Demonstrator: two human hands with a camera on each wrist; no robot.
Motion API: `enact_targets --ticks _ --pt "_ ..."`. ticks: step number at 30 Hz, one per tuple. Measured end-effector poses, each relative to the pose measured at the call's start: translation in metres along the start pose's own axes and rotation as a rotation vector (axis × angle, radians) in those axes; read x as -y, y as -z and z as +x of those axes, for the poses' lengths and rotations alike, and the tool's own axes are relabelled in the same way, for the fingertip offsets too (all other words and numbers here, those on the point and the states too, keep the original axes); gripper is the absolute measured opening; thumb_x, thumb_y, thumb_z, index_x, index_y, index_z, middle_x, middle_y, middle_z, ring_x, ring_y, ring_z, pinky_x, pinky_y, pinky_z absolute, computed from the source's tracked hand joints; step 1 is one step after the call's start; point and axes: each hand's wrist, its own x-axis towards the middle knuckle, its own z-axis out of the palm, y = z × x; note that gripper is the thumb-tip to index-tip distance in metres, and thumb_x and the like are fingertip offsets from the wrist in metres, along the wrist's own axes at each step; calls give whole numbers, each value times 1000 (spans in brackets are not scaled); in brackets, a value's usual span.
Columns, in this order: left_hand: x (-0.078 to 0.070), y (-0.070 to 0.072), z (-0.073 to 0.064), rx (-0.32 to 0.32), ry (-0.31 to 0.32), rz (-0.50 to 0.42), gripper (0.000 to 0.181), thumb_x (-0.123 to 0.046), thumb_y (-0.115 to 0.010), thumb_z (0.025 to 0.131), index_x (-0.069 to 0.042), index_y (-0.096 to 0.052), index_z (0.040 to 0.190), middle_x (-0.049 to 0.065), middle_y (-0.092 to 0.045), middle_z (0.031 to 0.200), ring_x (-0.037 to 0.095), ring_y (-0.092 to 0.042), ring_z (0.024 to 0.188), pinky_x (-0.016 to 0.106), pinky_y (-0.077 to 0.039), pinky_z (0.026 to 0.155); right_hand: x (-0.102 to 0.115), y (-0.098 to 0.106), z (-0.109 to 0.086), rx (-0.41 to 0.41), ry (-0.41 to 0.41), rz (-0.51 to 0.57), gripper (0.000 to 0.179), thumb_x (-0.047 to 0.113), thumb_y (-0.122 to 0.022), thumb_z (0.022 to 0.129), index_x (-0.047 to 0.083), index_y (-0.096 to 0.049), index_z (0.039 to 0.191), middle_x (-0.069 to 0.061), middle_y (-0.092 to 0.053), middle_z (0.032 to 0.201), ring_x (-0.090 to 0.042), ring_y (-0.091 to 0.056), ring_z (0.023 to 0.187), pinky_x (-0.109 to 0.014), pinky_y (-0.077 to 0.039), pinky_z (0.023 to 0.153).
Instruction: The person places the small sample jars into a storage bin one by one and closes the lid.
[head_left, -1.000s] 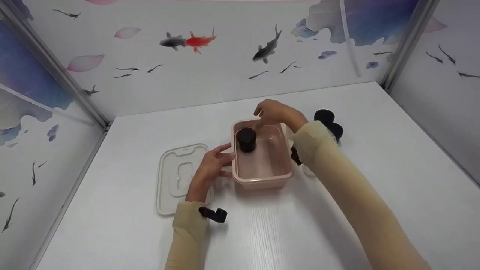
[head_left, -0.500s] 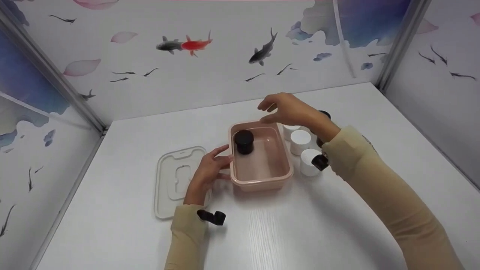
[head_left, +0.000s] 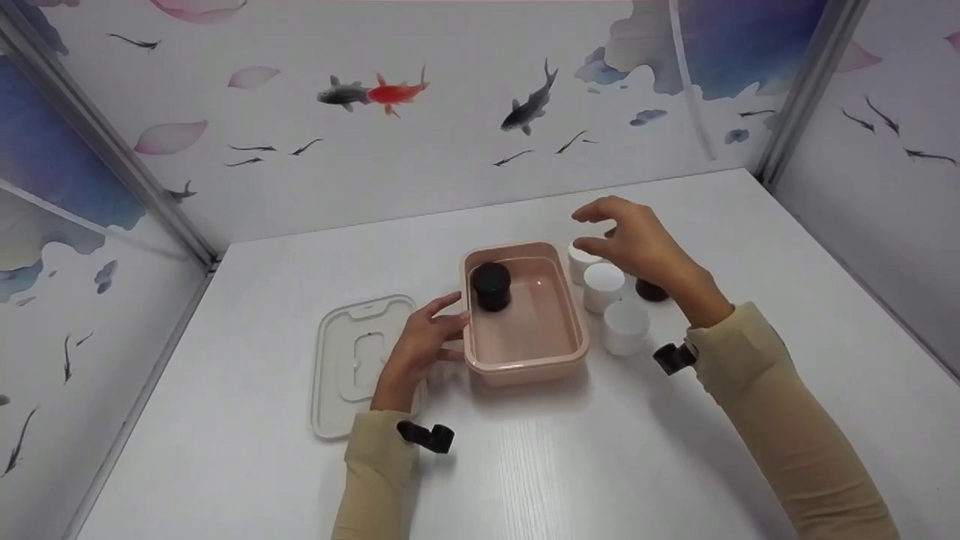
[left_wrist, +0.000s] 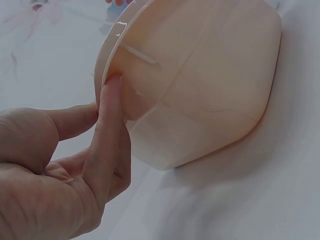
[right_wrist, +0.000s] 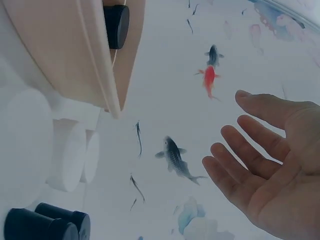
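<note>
My left hand (head_left: 418, 343) holds the left side of a pink plastic container (head_left: 526, 367), its fingertips at the rim. In the left wrist view, the fingers (left_wrist: 111, 100) meet the lip of the container from outside. A black round jar (head_left: 492, 286) stands upright inside, near the far left corner. My right hand (head_left: 637, 236) hovers over the jars right of the container, fingers spread and holding nothing. Beneath and beside it are white jars (head_left: 625, 328), three in a row, and partly hidden black jars (right_wrist: 37, 226).
A pale rectangular lid (head_left: 330, 379) lies flat left of the container, partly under my left forearm. White panels (head_left: 442, 161) printed with fish enclose the white table (head_left: 517, 465) at the back and sides.
My right hand has withdrawn from beside the black jar inside the container, moving right over the white jars. My left hand stays at the container's side.
</note>
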Motion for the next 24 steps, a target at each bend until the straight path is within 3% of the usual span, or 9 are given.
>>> enact_targets --ticks 6,12,24 --pt "2 0 0 7 -12 -20 54 -20 -64 99 -17 -46 150 22 -63 135 33 -69 114 35 -63 68 -25 4 -15 -128 -35 42 42 16 -71 94 4 -60 133 -18 -62 136 -36 -59 124 -51 -50 104" --pt "0 -1 1 6 -7 -7 54 -22 -64 99 -18 -46 150 21 -63 135 32 -68 115 31 -62 67 -46 10 -26 -240 -99 110 47 19 -72 93 3 -58 135 -19 -59 139 -35 -52 133 -52 -44 111" --pt "1 0 1 24 -2 -9 55 -23 -64 99 -18 -46 150 21 -64 134 32 -68 116 35 -63 72 -94 8 -30 -272 -143 160 61 35 -75 91 5 -55 141 -16 -53 146 -33 -46 139 -52 -41 113"
